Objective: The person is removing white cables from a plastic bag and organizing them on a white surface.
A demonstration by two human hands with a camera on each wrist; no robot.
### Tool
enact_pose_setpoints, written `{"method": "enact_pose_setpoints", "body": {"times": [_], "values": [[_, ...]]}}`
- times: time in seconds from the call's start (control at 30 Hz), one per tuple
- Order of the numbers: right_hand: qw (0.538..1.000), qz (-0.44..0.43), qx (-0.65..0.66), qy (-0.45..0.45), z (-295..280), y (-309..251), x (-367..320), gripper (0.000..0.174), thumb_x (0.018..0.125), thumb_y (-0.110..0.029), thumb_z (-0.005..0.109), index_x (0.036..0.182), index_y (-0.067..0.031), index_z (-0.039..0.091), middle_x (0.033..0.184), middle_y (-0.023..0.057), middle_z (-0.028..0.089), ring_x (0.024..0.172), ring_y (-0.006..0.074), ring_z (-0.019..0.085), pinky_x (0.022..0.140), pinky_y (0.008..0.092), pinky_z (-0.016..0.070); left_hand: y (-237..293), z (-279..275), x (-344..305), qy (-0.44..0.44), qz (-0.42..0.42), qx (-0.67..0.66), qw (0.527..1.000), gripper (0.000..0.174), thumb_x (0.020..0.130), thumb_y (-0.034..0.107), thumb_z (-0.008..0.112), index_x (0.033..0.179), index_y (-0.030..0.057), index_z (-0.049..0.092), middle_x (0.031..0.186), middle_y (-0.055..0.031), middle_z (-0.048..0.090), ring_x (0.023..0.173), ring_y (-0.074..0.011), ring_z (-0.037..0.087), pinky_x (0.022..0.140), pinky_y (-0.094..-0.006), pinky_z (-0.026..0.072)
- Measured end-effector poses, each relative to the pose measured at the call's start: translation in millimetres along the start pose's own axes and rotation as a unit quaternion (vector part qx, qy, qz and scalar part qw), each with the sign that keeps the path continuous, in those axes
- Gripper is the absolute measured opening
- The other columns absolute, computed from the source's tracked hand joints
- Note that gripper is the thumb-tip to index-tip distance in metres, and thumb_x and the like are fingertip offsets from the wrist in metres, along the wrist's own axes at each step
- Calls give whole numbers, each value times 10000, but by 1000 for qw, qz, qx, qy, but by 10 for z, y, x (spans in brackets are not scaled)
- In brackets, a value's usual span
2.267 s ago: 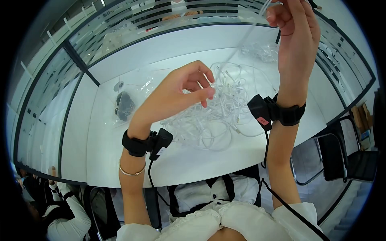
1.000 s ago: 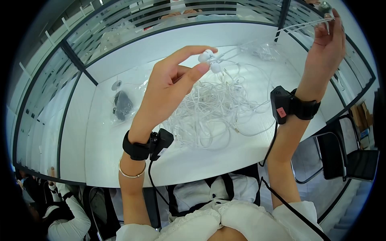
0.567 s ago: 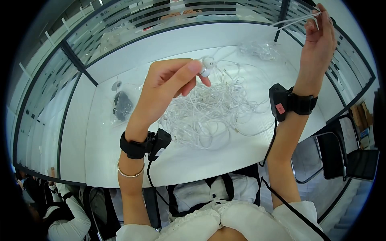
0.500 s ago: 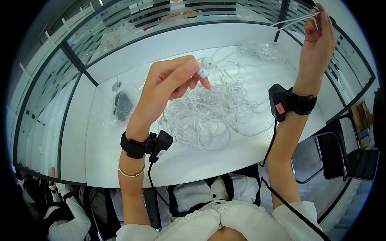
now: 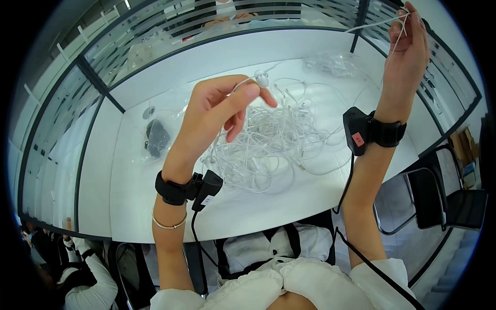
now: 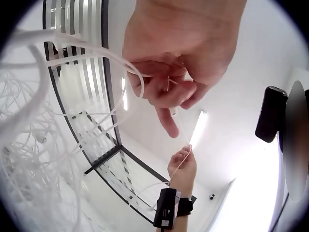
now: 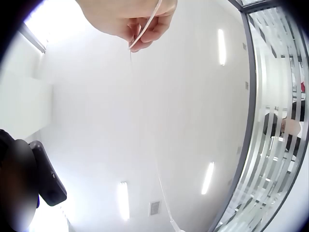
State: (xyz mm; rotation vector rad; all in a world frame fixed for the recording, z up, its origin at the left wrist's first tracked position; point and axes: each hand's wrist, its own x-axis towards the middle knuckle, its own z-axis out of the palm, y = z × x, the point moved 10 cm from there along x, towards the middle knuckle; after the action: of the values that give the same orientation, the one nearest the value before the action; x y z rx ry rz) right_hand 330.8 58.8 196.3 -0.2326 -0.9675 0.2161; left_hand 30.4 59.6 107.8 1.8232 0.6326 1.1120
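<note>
Right now the fingers of my left hand [image 5: 217,106] pinch a white earphone [image 5: 262,79] between thumb and forefinger, its rounded end poking out past the tips, while my other fingers curl loosely beneath. My right hand [image 5: 408,54] is raised well apart, up at the far right, its fingers nearly closed, bent around a thin white cord [image 5: 374,24]. Both hands are above the tabletop [image 5: 139,206], where a tangled heap of white cables [image 5: 279,132] lies. Behind the heap sits a crumpled clear bag [image 5: 330,63]; to the left, a dark item [image 5: 156,137] rests in clear plastic.
</note>
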Motion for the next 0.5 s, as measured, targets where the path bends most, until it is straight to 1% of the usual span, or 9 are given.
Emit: {"method": "enact_pose_setpoints", "body": {"times": [0.07,0.17,0.2,0.27,0.3,0.33,0.43,0.47,0.5], "values": [[1000,4,-10,-24,-12,14,39,257,977,-202,541,1126,-12,630,793,-36,587,615,23,479,511,174,369,-69,-77,12,-27,-37,28,999,336,939,207,475,703,4,602,840,-137,687,362,-37,378,386,-176,282],[999,3,-14,-51,85,45,-6,257,978,-218,542,1100,-11,632,777,-20,593,577,32,474,502,171,375,-1,-75,8,-22,7,61,998,358,947,197,459,683,12,613,830,-147,691,347,-41,367,371,-177,265],[998,0,-14,-59,151,51,-40,258,978,-224,543,1091,-10,633,773,-14,597,565,34,472,500,170,378,67,-36,1,-35,28,67,997,408,949,190,445,613,14,593,939,-186,695,399,-62,462,410,-174,314],[995,44,-51,-74,328,32,-135,264,979,-235,540,1083,-11,632,766,5,615,564,35,485,499,168,385,89,14,9,-13,43,49,998,411,939,187,446,596,10,585,1032,-203,678,562,-106,576,511,-202,388],[992,66,-68,-81,388,41,-172,267,980,-240,539,1079,-11,632,762,15,624,563,35,491,498,166,388,100,36,14,-30,51,58,997,391,928,192,446,618,3,594,1135,-206,640,773,-163,610,648,-247,419],[992,77,-38,-97,429,113,-185,271,981,-248,532,1070,-11,630,746,48,647,557,40,514,485,165,395,111,59,17,-46,59,66,995,374,917,197,447,641,-3,602,1237,-209,602,985,-221,645,786,-293,450],[982,119,-48,-141,638,155,-284,269,979,-250,531,1051,-11,629,719,81,654,512,51,515,461,174,401,66,-19,46,12,65,44,997,364,905,216,447,657,7,612,1318,-187,552,1129,-274,582,908,-353,410],[976,132,-62,-159,715,107,-327,272,970,-255,543,1039,-5,627,714,99,658,475,67,511,448,181,406,21,-56,64,25,66,48,996,375,910,224,432,670,3,618,1362,-179,513,1149,-298,568,945,-378,395],[976,135,-67,-155,703,129,-322,274,968,-256,544,1039,-5,627,729,104,665,476,71,514,449,181,405,-20,-85,87,33,65,63,995,365,909,220,428,694,-2,624,1361,-178,514,1150,-298,566,952,-384,391]]}}
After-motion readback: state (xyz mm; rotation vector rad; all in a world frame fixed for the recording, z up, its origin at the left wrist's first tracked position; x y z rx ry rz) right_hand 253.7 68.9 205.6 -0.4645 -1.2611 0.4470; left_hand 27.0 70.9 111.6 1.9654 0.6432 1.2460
